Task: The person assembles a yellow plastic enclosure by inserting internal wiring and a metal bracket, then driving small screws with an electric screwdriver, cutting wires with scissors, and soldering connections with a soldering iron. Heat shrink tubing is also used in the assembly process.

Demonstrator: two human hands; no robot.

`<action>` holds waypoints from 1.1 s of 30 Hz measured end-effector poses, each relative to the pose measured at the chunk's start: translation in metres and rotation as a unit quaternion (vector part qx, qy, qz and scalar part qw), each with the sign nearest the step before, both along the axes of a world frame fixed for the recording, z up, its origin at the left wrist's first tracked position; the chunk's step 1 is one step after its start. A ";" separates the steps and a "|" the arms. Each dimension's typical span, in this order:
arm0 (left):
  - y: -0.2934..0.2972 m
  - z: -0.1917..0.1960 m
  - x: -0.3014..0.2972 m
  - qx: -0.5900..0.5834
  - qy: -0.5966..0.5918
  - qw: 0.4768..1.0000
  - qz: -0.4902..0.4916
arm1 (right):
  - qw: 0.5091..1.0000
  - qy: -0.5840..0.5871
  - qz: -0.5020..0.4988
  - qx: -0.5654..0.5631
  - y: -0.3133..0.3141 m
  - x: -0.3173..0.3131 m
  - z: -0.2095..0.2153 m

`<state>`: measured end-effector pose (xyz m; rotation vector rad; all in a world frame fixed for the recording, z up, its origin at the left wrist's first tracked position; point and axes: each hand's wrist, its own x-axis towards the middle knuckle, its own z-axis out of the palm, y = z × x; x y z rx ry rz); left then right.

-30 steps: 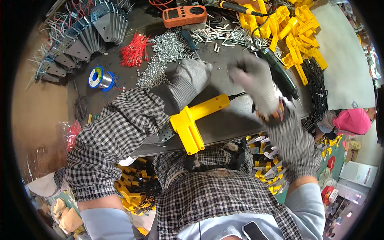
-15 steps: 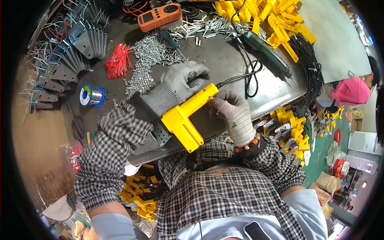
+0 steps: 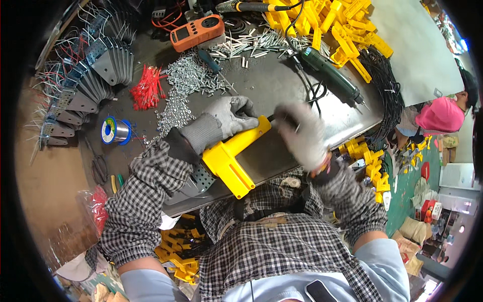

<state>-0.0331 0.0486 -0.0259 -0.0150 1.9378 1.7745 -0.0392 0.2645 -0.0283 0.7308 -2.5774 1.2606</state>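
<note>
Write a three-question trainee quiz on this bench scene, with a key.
1. True or false: the left hand rests on the yellow part.
2. Which lies nearest the solder spool? A) red ties B) orange meter C) green driver
3. Fill in: the loose screws lie on the ____ side of the green driver.

Key: 1 true; 2 A; 3 left. The right hand is blurred, at the part's far end, where a dark cable meets it.
</note>
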 end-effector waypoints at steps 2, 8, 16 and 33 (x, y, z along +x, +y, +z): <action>-0.003 -0.003 -0.006 0.021 -0.085 0.995 -0.042 | 0.995 0.067 -0.013 0.068 -0.004 -0.048 0.013; 0.013 -0.003 -0.015 -0.027 -0.112 0.990 -0.078 | 0.836 0.286 0.103 0.456 -0.035 -0.175 0.004; -0.018 0.018 -0.095 -0.637 0.299 0.711 0.005 | 0.894 0.175 0.131 0.392 -0.018 -0.168 0.026; -0.033 0.035 -0.066 -0.365 0.369 0.851 0.081 | 0.971 -0.168 0.100 -0.136 -0.005 0.055 -0.002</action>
